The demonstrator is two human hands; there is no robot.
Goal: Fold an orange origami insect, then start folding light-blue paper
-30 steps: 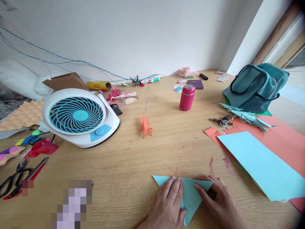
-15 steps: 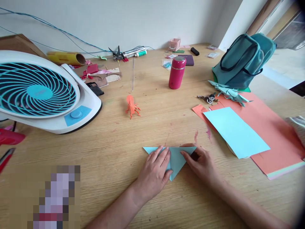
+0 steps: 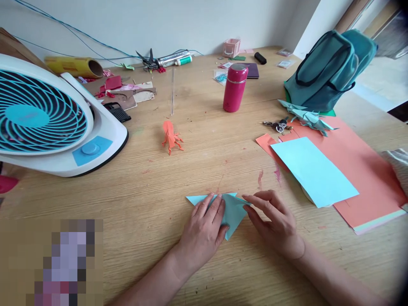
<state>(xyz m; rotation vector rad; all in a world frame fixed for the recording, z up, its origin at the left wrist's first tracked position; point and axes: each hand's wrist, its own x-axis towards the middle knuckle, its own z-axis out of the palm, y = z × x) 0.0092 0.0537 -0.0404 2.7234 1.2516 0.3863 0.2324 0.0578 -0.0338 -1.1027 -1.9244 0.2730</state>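
Note:
A light-blue sheet of origami paper (image 3: 235, 214), folded into a triangle, lies on the table with its tip toward me. My left hand (image 3: 204, 225) rests flat across its left half, fingers stretched out and pressing it down. At the right corner my right hand (image 3: 274, 223) pinches the paper between thumb and index finger, and that corner is lifted and bent inward. Part of the paper's left side is hidden under my left hand. Farther back stands an orange origami insect (image 3: 171, 137).
Blue paper (image 3: 315, 170) and orange paper (image 3: 344, 157) lie at the right, with a folded blue origami figure (image 3: 306, 117), keys (image 3: 278, 126) and a teal bag (image 3: 321, 76). A pink flask (image 3: 236, 88) stands behind. A fan (image 3: 92, 127) occupies the left.
My right hand has raised the paper's right corner off the table and turned it inward. My left hand stays on the paper. The view has shifted slightly.

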